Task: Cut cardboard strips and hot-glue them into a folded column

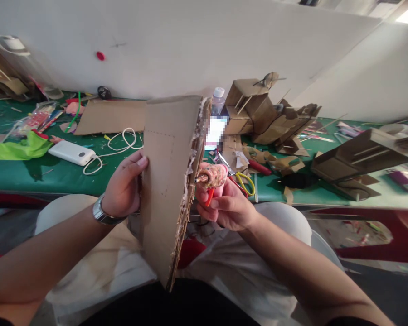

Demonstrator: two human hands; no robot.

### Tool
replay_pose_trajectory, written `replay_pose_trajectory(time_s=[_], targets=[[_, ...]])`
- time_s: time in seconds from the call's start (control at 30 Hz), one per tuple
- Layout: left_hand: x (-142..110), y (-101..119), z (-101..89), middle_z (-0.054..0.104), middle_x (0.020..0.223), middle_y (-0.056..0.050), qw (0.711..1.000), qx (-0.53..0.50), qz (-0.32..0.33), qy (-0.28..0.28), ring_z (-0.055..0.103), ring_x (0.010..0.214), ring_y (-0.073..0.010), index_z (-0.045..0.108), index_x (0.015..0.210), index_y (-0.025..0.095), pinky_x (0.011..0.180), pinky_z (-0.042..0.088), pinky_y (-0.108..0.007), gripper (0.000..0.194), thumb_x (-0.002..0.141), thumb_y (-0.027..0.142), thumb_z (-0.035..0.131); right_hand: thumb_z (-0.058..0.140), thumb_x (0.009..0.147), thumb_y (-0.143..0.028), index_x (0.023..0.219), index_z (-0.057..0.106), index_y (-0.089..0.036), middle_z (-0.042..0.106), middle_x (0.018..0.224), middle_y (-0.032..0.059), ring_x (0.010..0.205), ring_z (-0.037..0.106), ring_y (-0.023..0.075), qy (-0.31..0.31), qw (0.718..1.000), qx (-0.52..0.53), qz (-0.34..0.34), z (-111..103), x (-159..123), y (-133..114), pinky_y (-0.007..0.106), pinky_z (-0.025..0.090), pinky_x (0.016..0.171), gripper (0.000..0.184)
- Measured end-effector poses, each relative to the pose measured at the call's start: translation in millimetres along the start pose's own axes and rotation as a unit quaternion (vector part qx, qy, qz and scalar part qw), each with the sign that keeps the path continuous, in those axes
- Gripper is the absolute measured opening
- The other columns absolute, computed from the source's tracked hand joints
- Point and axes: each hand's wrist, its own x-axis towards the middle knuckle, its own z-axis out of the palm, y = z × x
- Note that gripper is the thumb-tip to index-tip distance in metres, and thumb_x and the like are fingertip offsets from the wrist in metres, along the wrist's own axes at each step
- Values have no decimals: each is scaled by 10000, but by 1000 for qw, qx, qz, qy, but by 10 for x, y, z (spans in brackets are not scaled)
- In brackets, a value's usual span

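Observation:
Upright over my lap stands a stack of cardboard sheets [166, 158], its ragged layered edge turned to the right and streaked with whitish glue. My left hand [125, 185] grips the stack by its left side, thumb on the front face and the other fingers partly hidden behind. In my right hand [229, 203] is a hot glue gun [212, 176] with a stained pink-tan body and an orange trigger. Its metal nozzle points left, at or very close to the cardboard's edge; whether it touches is unclear. Dashed pencil-like lines show on the front sheet.
The green table [122, 174] holds a white power bank [73, 153] with a cable, green cloth [20, 147], and a flat cardboard piece [112, 115]. Rightward are yellow-handled scissors [245, 181], a lit phone [216, 131], a bottle [218, 99] and cardboard models [360, 158].

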Motion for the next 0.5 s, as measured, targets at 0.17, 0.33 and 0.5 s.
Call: replay_pose_trajectory(time_s=[0.17,0.33,0.5], targets=[[-2,-3,-1,781,855,-51,1000,-5,2,-1,761,1013,-313,778,948,223,858,647,-405,278,793,445,837,820,692,-160,1078,590,-233,691,755,-46,443,452,57,5,1000,-1,-4,-14,-3,9,208,374,434,455],[-3,-16,-10,783,834,-43,1000,-17,-9,9,770,965,-302,771,905,226,826,652,-399,229,787,411,836,778,712,-139,1164,578,-252,708,770,-44,441,443,59,-16,1000,0,-11,-33,2,19,205,382,434,507],[-4,-8,-5,785,848,-45,1000,-11,-6,9,767,948,-294,795,952,222,805,652,-378,278,778,431,851,774,726,-150,1119,593,-237,711,763,-37,438,435,54,-22,1000,2,0,-15,-5,1,201,358,438,442]])
